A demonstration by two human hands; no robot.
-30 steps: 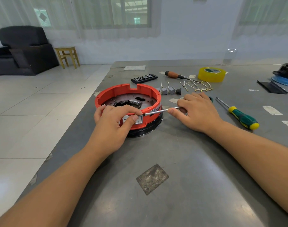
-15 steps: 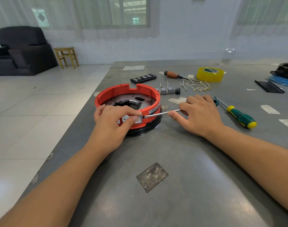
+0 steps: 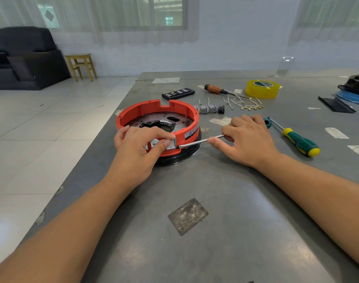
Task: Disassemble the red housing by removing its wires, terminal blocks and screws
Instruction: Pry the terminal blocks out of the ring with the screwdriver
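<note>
The round red housing (image 3: pixel 146 111) sits on a black base on the grey table (image 3: pixel 215 201), with a perforated metal plate inside. My left hand (image 3: pixel 137 148) pinches a small grey block (image 3: pixel 171 144) on the housing's near wall between thumb and forefinger. My right hand (image 3: pixel 248 139) grips a screwdriver; its green handle end shows behind the fingers and its thin metal shaft (image 3: pixel 199 141) points left, tip against the grey block. Removed grey terminal blocks (image 3: pixel 208 108) and loose wires (image 3: pixel 246 104) lie behind the housing.
A green-and-yellow screwdriver (image 3: pixel 297 139) lies right of my right hand. Further back are a wooden-handled screwdriver (image 3: pixel 215 89), a yellow tape roll (image 3: pixel 262 88) and a black bit case (image 3: pixel 178 93). The table's left edge runs just beside the housing.
My right hand has shifted slightly and the shaft has tilted a little; the tip stays at the grey block. My left hand keeps its pinch.
</note>
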